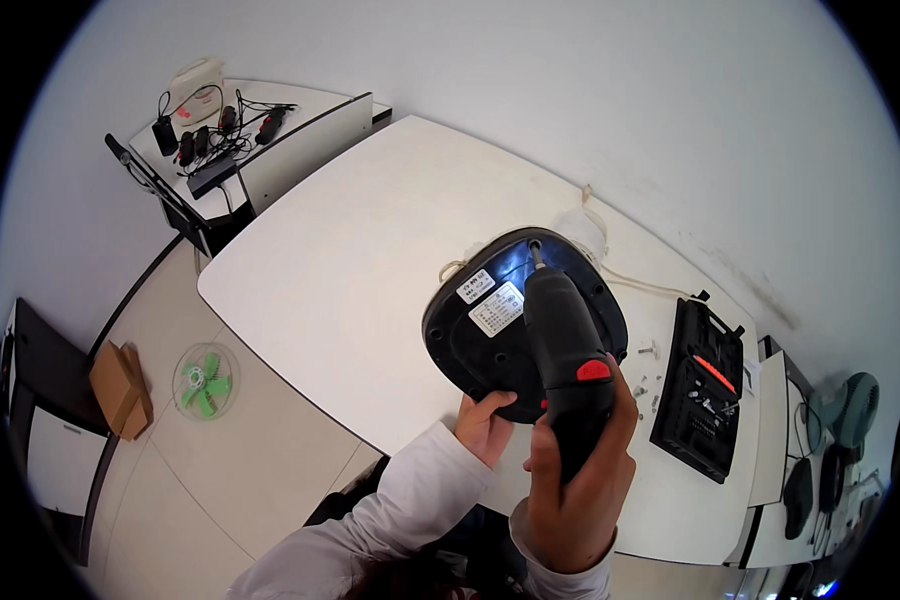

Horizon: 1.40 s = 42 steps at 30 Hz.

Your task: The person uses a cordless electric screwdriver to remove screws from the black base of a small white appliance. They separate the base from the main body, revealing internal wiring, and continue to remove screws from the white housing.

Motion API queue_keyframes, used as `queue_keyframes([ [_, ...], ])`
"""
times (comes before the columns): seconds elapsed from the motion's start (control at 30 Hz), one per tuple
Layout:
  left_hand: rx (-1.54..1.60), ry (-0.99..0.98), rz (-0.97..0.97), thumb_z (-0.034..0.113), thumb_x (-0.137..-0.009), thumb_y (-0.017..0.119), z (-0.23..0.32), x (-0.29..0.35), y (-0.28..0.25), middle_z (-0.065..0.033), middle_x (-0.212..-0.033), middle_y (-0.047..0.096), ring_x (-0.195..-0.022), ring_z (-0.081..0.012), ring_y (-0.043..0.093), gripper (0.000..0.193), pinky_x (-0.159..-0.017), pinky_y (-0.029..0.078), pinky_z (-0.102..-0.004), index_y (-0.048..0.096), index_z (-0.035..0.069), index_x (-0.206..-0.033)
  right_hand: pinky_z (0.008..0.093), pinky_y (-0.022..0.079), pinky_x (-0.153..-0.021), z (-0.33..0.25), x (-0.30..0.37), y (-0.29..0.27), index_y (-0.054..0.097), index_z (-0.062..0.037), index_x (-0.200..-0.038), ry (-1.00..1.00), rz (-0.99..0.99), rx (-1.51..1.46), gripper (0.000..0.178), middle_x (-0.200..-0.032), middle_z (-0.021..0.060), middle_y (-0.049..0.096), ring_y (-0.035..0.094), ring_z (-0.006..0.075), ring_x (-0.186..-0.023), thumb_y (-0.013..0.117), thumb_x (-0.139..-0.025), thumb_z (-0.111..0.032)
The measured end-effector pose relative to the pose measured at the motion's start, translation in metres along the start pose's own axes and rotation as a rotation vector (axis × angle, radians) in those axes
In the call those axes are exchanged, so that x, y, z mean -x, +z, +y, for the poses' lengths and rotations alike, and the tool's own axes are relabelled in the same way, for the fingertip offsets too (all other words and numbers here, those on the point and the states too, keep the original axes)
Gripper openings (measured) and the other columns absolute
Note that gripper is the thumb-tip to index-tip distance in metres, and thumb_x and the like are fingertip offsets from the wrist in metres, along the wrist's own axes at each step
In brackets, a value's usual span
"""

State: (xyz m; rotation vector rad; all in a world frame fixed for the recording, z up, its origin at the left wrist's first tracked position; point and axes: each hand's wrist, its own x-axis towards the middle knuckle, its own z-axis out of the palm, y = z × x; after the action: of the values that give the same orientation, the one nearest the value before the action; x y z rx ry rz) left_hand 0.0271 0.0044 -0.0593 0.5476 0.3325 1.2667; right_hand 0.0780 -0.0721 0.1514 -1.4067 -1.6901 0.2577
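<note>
Your left hand (483,432) pinched the near rim of the black base (460,345), underside up, over the white table (320,250). Your right hand (585,490) had its fingers wrapped round the electric screwdriver (558,320), its bit (539,257) at the base's far hole (534,245). An open tool case (692,332) lay rightward.
</note>
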Motion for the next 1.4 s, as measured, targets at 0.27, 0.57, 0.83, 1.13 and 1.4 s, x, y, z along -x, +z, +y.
queue_keyframes([
  [0.27,0.047,-0.028,0.052,0.031,-0.091,0.056,0.002,-0.004,0.003,-0.0026,-0.113,0.056,-0.104,-0.015,0.055,0.039,-0.088,0.047,-0.0299,0.049,0.012,-0.124,0.0277,0.047,-0.049,0.003,0.002,-0.001,0.03,0.0042,-0.131,0.019,-0.005,0.003,0.054,-0.072,0.0143,0.059,0.059,0.0193,-0.05,0.05,-0.082,-0.01],
  [0.57,0.122,-0.063,0.137,0.03,-0.092,0.053,0.01,-0.001,0.015,-0.0024,-0.107,0.058,-0.099,-0.0141,0.058,0.033,-0.084,0.049,-0.0287,0.052,0.011,-0.119,0.0271,0.047,-0.049,0.007,0.004,0.001,0.029,0.0025,-0.133,0.021,-0.003,0.006,0.057,-0.073,0.0134,0.059,0.059,0.0186,-0.052,0.05,-0.083,-0.014],
  [0.83,0.092,-0.053,0.079,0.027,-0.091,0.056,0.005,0.0,0.006,-0.0034,-0.108,0.058,-0.099,-0.0149,0.058,0.034,-0.085,0.049,-0.0285,0.051,0.01,-0.12,0.0259,0.046,-0.049,0.013,0.01,0.002,0.029,0.0023,-0.133,0.025,0.008,-0.006,0.058,-0.073,0.0121,0.058,0.057,0.0165,-0.051,0.051,-0.083,-0.017],
  [1.13,0.031,0.002,0.05,0.024,-0.09,0.057,0.011,0.003,0.013,-0.0042,-0.114,0.055,-0.104,-0.0161,0.055,0.039,-0.088,0.047,-0.031,0.047,0.009,-0.125,0.0253,0.045,-0.047,0.011,0.006,0.001,0.032,0.0035,-0.131,0.077,0.022,-0.054,0.056,-0.074,0.0122,0.058,0.056,0.0154,-0.051,0.052,-0.085,-0.021],
  [1.4,0.419,-0.049,0.099,-0.008,-0.072,0.047,0.01,0.0,0.013,-0.0079,-0.132,0.046,-0.123,-0.0245,0.043,0.066,-0.104,0.034,-0.0386,0.035,0.008,-0.135,0.0255,0.045,-0.047,-0.016,0.0,0.004,0.031,0.0039,-0.131,0.18,0.052,-0.168,0.058,-0.074,0.0115,0.058,0.056,0.0151,-0.051,0.053,-0.086,-0.025],
])
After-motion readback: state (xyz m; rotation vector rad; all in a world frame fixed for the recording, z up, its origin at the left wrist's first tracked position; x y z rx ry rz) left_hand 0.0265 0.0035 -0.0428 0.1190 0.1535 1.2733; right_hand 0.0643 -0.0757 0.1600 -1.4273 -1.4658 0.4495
